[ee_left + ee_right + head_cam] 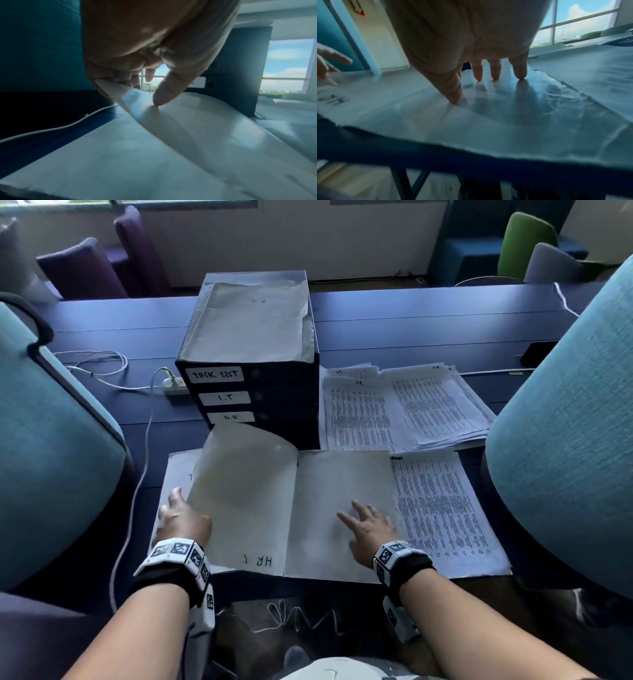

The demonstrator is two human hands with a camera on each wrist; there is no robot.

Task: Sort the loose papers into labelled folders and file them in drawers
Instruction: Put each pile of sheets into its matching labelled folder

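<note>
Evidently the HR folder (294, 508) lay open on the counter (394, 330) before the drawers (253, 392): left hand (183, 520) pinched its lifted cover, right hand (368, 529) pressed flat, fingers straight. Next (probably) an HR sheet from the loose papers (442, 508) belonged inside.

Left hand (183, 520), near left: fingers and thumb pinched together; right hand (368, 527), near right: fingers spread, tips pressed down.

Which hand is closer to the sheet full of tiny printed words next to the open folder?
Right. The right hand presses the open folder just beside the printed sheet. The left hand pinches the folder's lifted cover, far across.
</note>
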